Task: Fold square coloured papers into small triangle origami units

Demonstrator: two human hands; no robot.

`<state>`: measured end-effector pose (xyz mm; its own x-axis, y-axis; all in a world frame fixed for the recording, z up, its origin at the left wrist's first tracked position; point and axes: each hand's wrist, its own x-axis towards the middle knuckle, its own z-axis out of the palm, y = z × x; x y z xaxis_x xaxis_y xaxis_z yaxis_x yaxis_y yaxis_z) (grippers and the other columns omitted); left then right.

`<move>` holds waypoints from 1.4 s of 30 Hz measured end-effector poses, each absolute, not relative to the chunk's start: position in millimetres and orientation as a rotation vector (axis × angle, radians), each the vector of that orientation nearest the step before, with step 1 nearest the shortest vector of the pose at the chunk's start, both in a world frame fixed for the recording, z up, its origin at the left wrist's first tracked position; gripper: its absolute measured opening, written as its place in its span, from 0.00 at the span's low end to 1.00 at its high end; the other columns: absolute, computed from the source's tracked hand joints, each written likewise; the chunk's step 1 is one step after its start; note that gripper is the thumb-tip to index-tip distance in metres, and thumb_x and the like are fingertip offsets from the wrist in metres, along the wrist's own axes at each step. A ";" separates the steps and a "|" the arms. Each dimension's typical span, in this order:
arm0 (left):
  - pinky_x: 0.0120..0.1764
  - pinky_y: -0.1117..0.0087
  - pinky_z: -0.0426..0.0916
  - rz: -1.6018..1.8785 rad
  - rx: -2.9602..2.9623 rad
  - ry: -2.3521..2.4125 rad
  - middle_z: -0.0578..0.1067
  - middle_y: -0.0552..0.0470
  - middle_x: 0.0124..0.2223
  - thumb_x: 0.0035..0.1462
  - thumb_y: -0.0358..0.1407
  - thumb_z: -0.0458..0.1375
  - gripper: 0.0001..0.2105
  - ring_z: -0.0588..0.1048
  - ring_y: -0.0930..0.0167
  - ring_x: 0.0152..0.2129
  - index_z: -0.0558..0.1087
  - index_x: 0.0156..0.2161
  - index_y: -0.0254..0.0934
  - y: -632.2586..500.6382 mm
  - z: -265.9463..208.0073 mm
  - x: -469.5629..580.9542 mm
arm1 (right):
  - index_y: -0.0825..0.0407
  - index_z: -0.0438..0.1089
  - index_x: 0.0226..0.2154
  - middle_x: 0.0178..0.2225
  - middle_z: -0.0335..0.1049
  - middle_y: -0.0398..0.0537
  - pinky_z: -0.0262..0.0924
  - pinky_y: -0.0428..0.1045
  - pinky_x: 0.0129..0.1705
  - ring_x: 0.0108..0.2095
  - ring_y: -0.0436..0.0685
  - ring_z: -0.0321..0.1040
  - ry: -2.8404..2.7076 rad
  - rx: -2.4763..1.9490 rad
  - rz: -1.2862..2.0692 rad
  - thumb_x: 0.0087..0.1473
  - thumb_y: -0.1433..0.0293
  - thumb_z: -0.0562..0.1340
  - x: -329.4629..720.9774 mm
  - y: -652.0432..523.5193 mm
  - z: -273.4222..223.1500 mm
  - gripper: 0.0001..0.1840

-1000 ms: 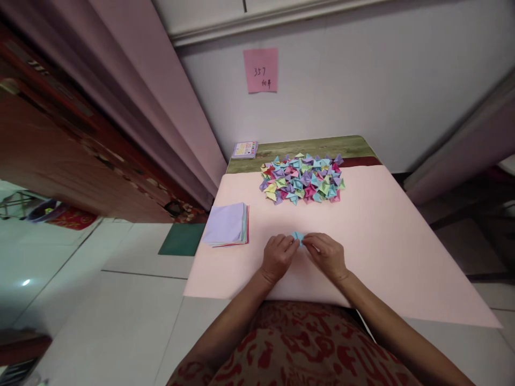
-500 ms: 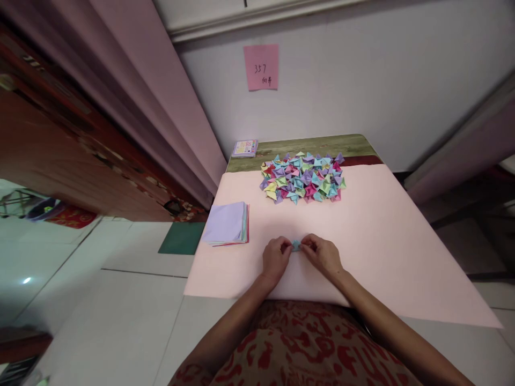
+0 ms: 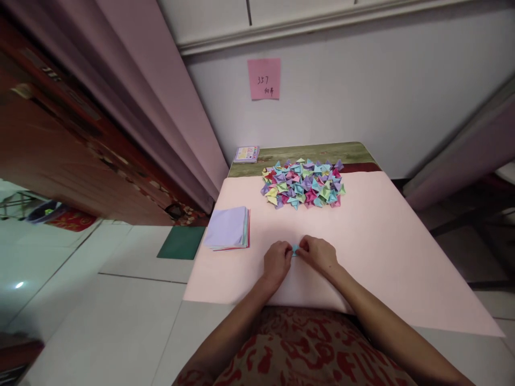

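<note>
Between my hands, low over the pink table cover (image 3: 362, 252), is a small folded piece of light blue paper (image 3: 295, 250). My left hand (image 3: 277, 260) pinches its left side, fingers curled closed. From the right, my right hand (image 3: 319, 252) pinches the same paper with thumb and forefinger and hides part of it. Farther back lies a heap of small folded paper shapes (image 3: 303, 185) in purple, blue, green, yellow and pink. A stack of square paper sheets (image 3: 226, 227), lavender on top, sits left of my left hand.
A small printed packet (image 3: 247, 154) lies on the table's back left corner. Behind the table is a white wall with a pink note (image 3: 264, 79). Curtains hang at both sides, and a red-brown wooden piece (image 3: 100, 145) stands at the left.
My right hand has shifted slightly left over the blue paper, covering more of it. The view has tilted up a little. Both hands keep their pinch.
</note>
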<state>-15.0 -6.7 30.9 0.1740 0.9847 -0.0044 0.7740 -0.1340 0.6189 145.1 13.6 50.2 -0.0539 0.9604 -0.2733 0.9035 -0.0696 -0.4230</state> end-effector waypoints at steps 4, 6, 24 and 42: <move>0.42 0.68 0.64 0.617 1.981 1.597 0.74 0.50 0.37 0.58 0.28 0.53 0.07 0.71 0.68 0.38 0.74 0.35 0.38 -11.5 30.4 -17.0 | 0.46 0.73 0.33 0.32 0.76 0.43 0.51 0.47 0.29 0.35 0.56 0.72 -2.075 -2.105 0.811 0.47 0.59 0.68 144.9 17.6 50.2 0.12; 0.43 0.68 0.64 0.636 1.967 1.571 0.74 0.50 0.37 0.59 0.28 0.53 0.08 0.71 0.68 0.38 0.74 0.36 0.38 -13.3 29.7 -18.3 | 0.46 0.73 0.32 0.32 0.76 0.43 0.51 0.47 0.29 0.35 0.56 0.71 -2.083 -2.100 0.823 0.47 0.59 0.68 143.9 16.4 51.1 0.10; 0.37 0.69 0.64 0.519 1.852 1.615 0.76 0.51 0.36 0.51 0.28 0.57 0.09 0.73 0.68 0.34 0.73 0.38 0.37 -10.8 42.6 -21.6 | 0.46 0.73 0.32 0.30 0.75 0.41 0.48 0.46 0.28 0.32 0.54 0.71 -2.043 -2.050 0.929 0.46 0.64 0.67 137.2 9.0 56.2 0.08; 0.24 0.73 0.63 0.887 1.001 1.200 0.70 0.56 0.22 0.46 0.46 0.65 0.15 0.67 0.76 0.18 0.71 0.29 0.34 0.6 39.9 -22.1 | 0.52 0.69 0.28 0.22 0.69 0.41 0.58 0.46 0.26 0.23 0.50 0.64 -1.239 -1.402 1.589 0.41 0.51 0.69 148.4 1.1 42.5 0.22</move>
<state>-22.1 0.6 39.9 0.1558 0.9366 -0.3139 -0.0260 0.3216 0.9465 148.4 1.1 42.5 -0.1949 0.9217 -0.3353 0.1003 -0.3213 -0.9416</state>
